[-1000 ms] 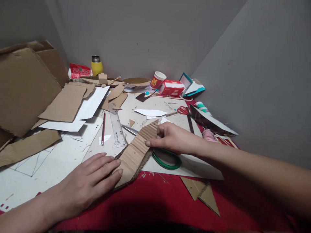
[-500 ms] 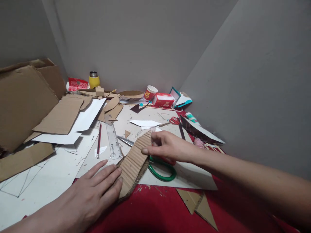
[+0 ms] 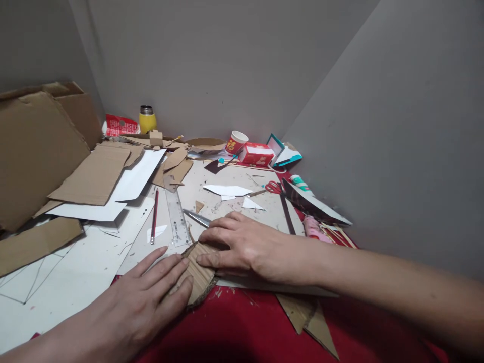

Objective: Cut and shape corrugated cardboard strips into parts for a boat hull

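Note:
A strip of ridged brown cardboard (image 3: 199,277) lies at the near edge of the white board, its far part covered by my right hand. My left hand (image 3: 147,292) rests flat on the near left of this strip, fingers stretched out. Over the other end curls my right hand (image 3: 242,247), its thumb on the ridged face and its fingers bent around the far side. Scissor blades (image 3: 196,218) stick out beyond my right hand, which hides their handles.
A clear ruler (image 3: 176,217) and a dark red pencil (image 3: 155,217) lie behind my left hand. Cardboard sheets (image 3: 93,174) and white paper fill the left. A paper cup (image 3: 236,143), a yellow jar (image 3: 147,121) and red-handled scissors (image 3: 273,187) are farther back. Cardboard offcuts (image 3: 298,312) lie nearer.
My right hand has moved down and left, pressing the raised end of the cardboard strip lower. The green scissor handle is now hidden beneath it. My left hand has stayed in place.

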`<state>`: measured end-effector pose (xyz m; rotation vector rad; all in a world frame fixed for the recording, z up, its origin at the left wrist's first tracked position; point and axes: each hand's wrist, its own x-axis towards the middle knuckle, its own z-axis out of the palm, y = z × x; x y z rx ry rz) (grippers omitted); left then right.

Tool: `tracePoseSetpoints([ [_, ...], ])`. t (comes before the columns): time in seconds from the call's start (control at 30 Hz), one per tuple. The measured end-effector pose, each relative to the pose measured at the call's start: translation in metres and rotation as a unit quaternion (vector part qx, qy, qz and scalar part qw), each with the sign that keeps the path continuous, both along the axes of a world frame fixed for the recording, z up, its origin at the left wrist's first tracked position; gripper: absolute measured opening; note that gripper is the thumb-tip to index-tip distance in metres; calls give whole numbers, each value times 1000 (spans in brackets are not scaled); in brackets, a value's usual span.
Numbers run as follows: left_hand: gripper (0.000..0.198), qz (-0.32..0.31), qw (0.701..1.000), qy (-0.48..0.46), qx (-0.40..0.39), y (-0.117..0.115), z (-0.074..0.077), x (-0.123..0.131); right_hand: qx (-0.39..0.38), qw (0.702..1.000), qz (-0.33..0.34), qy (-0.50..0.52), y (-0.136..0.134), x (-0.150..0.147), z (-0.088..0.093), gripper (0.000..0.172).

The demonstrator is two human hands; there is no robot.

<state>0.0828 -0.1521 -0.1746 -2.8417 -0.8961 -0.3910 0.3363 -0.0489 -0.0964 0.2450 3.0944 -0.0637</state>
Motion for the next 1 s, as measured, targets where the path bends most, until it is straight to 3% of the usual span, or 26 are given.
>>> tracePoseSetpoints([
  [0.2,63,1,993,-50,-103,0,1,-4,21,1000,13,-12,7,0,-4,31],
  [0.37,66,19,978,-126,-163,-3,8,-3,3,1000,-4,-16,5,-4,-5,33],
  [0.5,64,109,958,-177,-199,-10,4,-2,-10,1000,2,-22,5,-4,-5,34],
  [0.57,64,141,950,-195,-200,-10,0,-2,-17,999,6,-30,5,-4,-4,35],
  [0.77,71,135,956,-186,-182,-3,-10,0,-26,997,5,-70,3,-8,2,33],
  [1.0,64,114,949,-227,-189,0,-9,5,-26,996,-4,-90,1,-16,5,29],
])
